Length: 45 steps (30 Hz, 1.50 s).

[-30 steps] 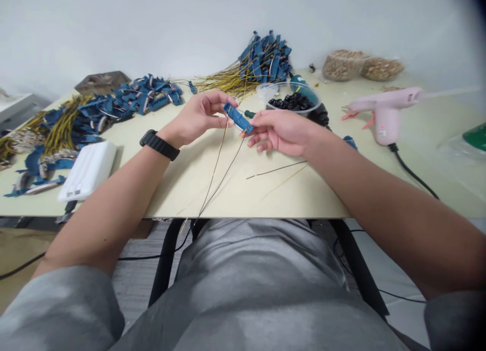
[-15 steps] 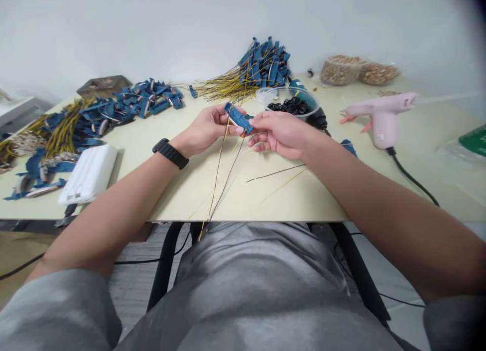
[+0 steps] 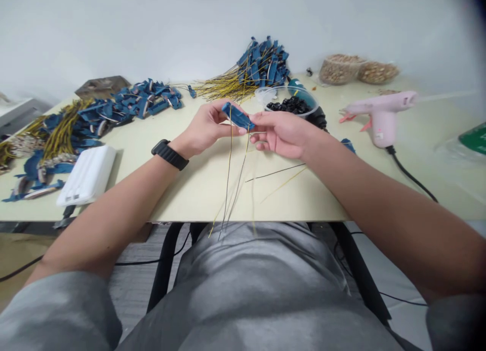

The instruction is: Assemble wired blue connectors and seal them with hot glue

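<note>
A small blue piece [image 3: 238, 116] is held between my two hands above the table. My left hand [image 3: 212, 127] pinches its left part between thumb and fingers. At its right end, my right hand [image 3: 279, 133] grips it with thumb and forefinger, the other fingers curled below. Thin yellow and dark wires [image 3: 228, 174] hang from the piece down past the table's front edge. A plastic tub of black parts [image 3: 290, 105] stands just behind my right hand. Another dark wire [image 3: 275, 172] lies on the table under my right forearm.
Blue pieces with yellow wires [image 3: 261, 62] are heaped at the back, more [image 3: 144, 98] at the left. A white power bank [image 3: 87, 175] lies front left. A pink glue gun [image 3: 383, 113] and bags of beige bits [image 3: 339, 69] are at the right.
The blue piece has turned slightly in my fingers, and its hanging wires have swung to the right. Both hands keep their hold.
</note>
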Each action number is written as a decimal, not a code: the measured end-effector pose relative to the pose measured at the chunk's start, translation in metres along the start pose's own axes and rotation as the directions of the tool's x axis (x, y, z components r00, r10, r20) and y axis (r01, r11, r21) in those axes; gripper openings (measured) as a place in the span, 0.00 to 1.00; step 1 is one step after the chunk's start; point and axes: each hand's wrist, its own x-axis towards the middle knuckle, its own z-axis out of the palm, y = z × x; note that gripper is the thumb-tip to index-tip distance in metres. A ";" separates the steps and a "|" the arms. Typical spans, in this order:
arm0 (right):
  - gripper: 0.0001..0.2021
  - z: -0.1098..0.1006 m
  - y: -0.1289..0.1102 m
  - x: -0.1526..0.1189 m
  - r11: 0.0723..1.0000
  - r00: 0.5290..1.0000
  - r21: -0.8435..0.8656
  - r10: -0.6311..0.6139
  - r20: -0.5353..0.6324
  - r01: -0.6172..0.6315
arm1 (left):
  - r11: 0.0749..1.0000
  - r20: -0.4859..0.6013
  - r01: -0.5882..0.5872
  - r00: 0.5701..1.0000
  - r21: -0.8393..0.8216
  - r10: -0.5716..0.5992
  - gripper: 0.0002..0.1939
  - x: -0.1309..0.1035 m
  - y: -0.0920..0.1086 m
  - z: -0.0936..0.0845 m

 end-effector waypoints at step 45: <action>0.11 -0.001 0.003 -0.001 0.999 1.000 0.029 -0.018 0.019 0.017 | 0.961 -0.150 -0.203 0.961 0.189 0.232 0.23 -0.006 0.017 0.011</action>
